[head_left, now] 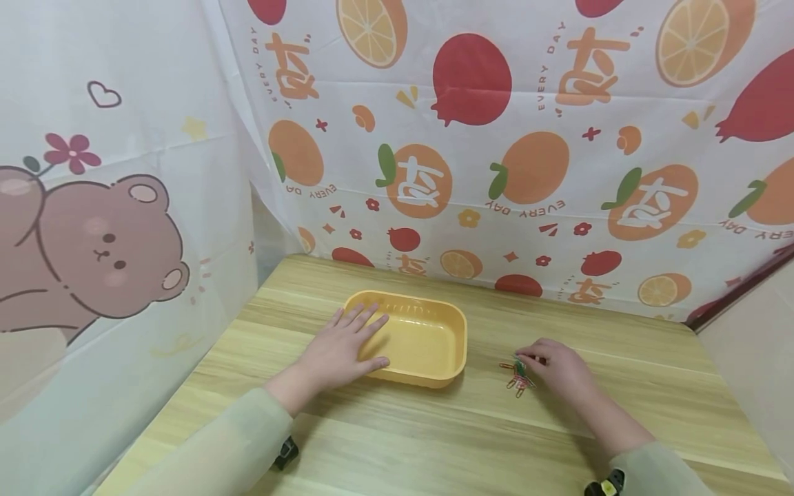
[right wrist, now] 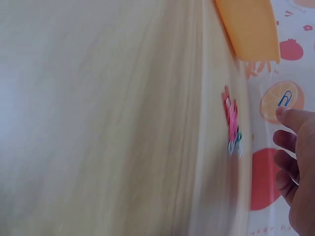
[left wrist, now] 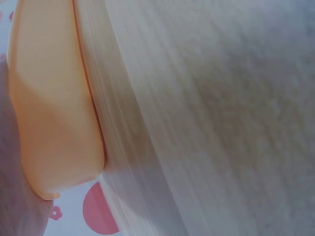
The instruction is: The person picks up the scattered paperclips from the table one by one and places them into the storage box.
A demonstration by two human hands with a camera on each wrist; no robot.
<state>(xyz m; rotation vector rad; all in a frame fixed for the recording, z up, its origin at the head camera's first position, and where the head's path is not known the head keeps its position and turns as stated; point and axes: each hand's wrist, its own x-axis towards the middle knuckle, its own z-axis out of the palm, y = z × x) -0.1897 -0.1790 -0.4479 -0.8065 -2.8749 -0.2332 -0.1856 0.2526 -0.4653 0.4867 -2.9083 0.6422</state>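
Observation:
A yellow plastic tray [head_left: 412,377] stands on the table, its inside bare. My left hand [head_left: 338,348] lies over the tray's left end with fingers spread and straight. In the left wrist view, the tray's outer wall [left wrist: 54,123] shows beside part of that hand. My right hand [head_left: 561,368] is to the right of the tray, above a small pile of coloured paper clips [head_left: 520,382]. Between thumb and forefinger it pinches a blue paper clip [right wrist: 285,97], held apart from the pile in the right wrist view. Red, pink, green and white clips lie in that pile.
The wood-grain table [head_left: 422,441] runs back to a fruit-print cloth [head_left: 533,227] hanging along its far edge. On the left hangs a white cloth with a bear print [head_left: 105,248]. A pale wall [head_left: 753,351] borders the right side.

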